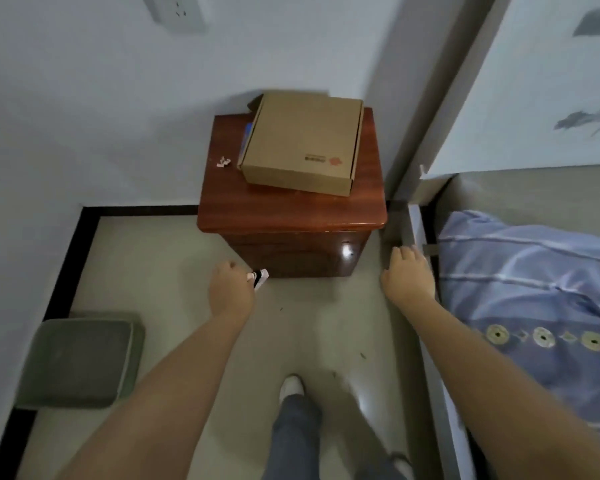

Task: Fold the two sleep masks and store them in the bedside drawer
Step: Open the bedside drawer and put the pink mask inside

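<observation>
Both arms are stretched out over the pale floor (174, 258) toward the reddish wooden bedside cabinet (291, 209) in the corner, its drawer front dark, glossy and shut. The left hand (231, 289) is curled into a loose fist around a small white-and-black object (260, 277) that pokes out toward the cabinet's lower left corner; it's too blurred to name. The right hand (409, 275) hangs palm down with fingers held loosely together and slightly bent, gripping nothing, just beside the bed frame (414, 223). A cardboard box (302, 143) sits on the cabinet top, a scrap of paper (223, 162) to its left. A blue patterned pillow (534, 289) lies on the bed at right, a grey cushion (80, 362) on the floor at left. No sleep mask can be made out anywhere.
</observation>
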`<state>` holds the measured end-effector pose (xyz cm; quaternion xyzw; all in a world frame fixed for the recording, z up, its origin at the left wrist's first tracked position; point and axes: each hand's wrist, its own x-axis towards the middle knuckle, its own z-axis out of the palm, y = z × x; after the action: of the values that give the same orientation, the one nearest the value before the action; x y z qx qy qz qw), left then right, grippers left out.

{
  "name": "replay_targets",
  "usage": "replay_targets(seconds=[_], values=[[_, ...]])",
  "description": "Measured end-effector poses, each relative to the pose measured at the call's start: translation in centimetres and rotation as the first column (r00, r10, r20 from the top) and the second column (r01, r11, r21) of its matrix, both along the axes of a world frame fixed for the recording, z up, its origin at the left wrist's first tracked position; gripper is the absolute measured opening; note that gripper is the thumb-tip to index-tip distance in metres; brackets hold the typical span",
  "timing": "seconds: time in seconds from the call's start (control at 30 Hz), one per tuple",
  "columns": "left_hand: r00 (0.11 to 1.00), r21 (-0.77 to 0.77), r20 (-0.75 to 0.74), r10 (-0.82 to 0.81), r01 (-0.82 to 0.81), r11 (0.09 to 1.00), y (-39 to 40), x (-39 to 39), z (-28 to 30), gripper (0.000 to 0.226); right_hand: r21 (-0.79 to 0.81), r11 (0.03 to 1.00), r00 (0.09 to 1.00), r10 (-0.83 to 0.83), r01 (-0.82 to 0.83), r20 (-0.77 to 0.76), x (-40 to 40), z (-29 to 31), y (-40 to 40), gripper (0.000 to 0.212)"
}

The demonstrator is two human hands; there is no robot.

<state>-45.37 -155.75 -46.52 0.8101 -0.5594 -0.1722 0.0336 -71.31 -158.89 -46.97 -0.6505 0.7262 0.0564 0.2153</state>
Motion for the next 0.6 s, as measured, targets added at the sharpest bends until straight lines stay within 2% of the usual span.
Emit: replay_targets(seconds=[0.07,0.13,0.2,0.27,0.37,0.47,0.53,0.6], values=[[0.998,0.025,-0.04,0.054,-0.053,0.998,-2.0,1.6,-3.3,0.025,0.053,0.993,0.991,-0.109,0.105,0.073,2.2,-2.8,-1.9,0.055],[0.989,0.02,-0.111,0.101,-0.099,0.995,-3.9,2.8,-7.3,0.024,0.085,0.96,0.941,-0.278,0.266,0.193,3.9,-6.3,-4.1,0.062],[0.97,0.001,-0.198,0.144,-0.147,0.989,-5.8,3.9,-11.0,0.022,0.099,0.874,0.815,-0.48,0.475,0.325,4.9,-9.7,-6.2,0.068],[0.948,-0.065,-0.285,0.142,-0.167,0.984,-7.3,5.0,-13.8,0.024,0.099,0.772,0.655,-0.593,0.628,0.468,5.5,-12.3,-7.6,0.07],[0.938,-0.199,-0.334,0.096,-0.17,0.965,-9.3,6.2,-16.6,0.017,0.076,0.678,0.445,-0.557,0.731,0.701,6.4,-14.8,-8.8,0.064],[0.9,-0.342,-0.422,0.106,-0.267,0.901,-10.7,6.7,-17.6,0.01,0.095,0.589,0.275,-0.506,0.802,0.818,6.9,-15.7,-9.6,0.066],[0.884,-0.381,-0.451,0.125,-0.317,0.869,-11.3,6.8,-18.0,0.012,0.102,0.552,0.213,-0.476,0.827,0.853,7.1,-16.1,-10.2,0.064],[0.879,-0.399,-0.457,0.137,-0.341,0.851,-11.5,6.9,-18.3,0.013,0.08,0.529,0.205,-0.458,0.845,0.865,7.2,-16.6,-10.7,0.063]])
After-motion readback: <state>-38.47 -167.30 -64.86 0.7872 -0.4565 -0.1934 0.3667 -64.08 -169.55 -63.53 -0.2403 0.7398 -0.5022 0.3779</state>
